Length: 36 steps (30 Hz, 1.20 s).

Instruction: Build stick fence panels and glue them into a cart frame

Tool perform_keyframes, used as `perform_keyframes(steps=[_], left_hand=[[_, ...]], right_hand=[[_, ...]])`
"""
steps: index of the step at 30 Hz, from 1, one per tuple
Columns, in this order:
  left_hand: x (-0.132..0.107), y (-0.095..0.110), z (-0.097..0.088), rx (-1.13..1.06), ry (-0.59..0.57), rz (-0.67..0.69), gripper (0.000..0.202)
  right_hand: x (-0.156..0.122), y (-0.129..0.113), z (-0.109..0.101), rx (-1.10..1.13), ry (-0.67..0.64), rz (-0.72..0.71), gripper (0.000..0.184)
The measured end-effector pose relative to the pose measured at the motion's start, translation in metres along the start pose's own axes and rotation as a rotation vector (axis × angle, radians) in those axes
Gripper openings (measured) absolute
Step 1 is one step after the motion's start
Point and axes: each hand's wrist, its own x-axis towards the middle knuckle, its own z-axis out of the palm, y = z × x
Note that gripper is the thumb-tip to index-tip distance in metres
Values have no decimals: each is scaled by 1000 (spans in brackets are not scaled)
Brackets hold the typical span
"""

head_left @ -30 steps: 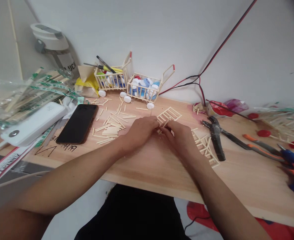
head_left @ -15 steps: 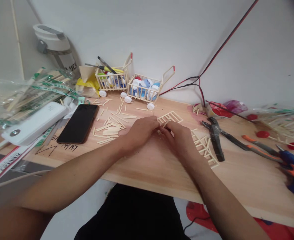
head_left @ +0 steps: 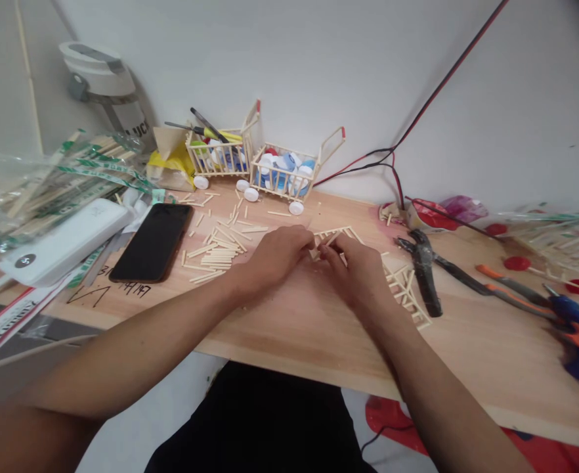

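Note:
Both my hands work close together at the middle of the wooden tabletop (head_left: 289, 335). My left hand (head_left: 276, 255) has its fingertips at the left end of a small ladder-like frame of pale wooden sticks (head_left: 333, 234). My right hand (head_left: 353, 268) pinches a short wooden stick (head_left: 331, 239) against that frame. The fingers hide much of the frame's near side. A second stick frame (head_left: 402, 292) lies flat to the right of my right hand. A pile of loose wooden sticks (head_left: 215, 253) lies left of my left hand.
Two small stick carts holding bottle caps (head_left: 287, 174) stand at the back, by the wall. A black phone (head_left: 152, 243), a white power bank (head_left: 65, 240) and a bag of sticks (head_left: 58, 174) lie left. Pliers (head_left: 423, 276) and a blue glue gun (head_left: 578, 335) lie right.
The stick frame sits a little lower in view, and more of it is behind my fingers. My hands have shifted slightly around it. The whole view has moved a little with my head.

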Motion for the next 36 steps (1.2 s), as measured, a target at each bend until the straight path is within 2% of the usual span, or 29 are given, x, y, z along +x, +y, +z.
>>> perform_keyframes(steps=[9,22,30,36], left_hand=[[0,3,-3,-28,-11,61,10],[2,3,4,46,-25,56,15],[1,3,1,36,-36,38,17],[0,-2,2,-56,45,36,17]], right_hand=[[1,3,1,-13,-2,15,14],[1,3,2,-29,-8,36,16],[1,3,2,-49,6,34,17],[1,4,3,-31,9,34,16]])
